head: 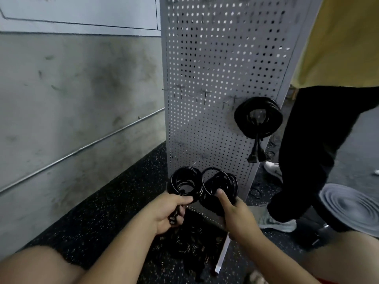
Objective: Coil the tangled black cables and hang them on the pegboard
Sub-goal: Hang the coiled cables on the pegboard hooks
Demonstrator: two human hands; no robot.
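Observation:
A grey pegboard (207,64) stands upright on the floor ahead of me. One coiled black cable (258,117) hangs from a hook at its right side, plugs dangling below. In front of the board's lower part I hold two small black coils. My left hand (171,214) grips the left coil (185,183) together with its plug ends. My right hand (235,212) grips the right coil (220,184), thumb raised against the loops. A pile of tangled black cables (190,244) lies on the floor under my hands.
Several empty metal hooks (203,94) stick out across the board's middle. A concrete wall (71,99) runs along the left. A person in a yellow shirt and black trousers (320,140) stands close on the right. A grey roll (352,208) lies by their feet. My knees show at the bottom.

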